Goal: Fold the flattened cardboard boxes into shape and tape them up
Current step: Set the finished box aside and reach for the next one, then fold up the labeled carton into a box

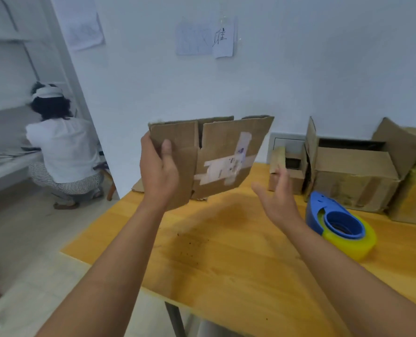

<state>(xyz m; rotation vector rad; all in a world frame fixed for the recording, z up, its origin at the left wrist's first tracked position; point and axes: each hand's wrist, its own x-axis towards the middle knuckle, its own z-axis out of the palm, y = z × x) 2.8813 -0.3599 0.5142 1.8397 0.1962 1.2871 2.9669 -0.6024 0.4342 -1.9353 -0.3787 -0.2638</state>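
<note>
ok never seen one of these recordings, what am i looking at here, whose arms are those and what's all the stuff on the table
There is no machine here. The one picture comes from a camera worn on a person's head, so the two bare arms are that person's own. The left hand grips a flattened cardboard box with old tape on it, held up above the wooden table. The right hand is open and holds nothing. On the table stand a blue and yellow tape dispenser and several opened cardboard boxes. Another person crouches in the background.

A handwritten black character, seemingly 眭, stands on a white paper sheet (223, 40) taped to the wall. The print on the flattened box's label (226, 166) is too blurred to read.
</note>
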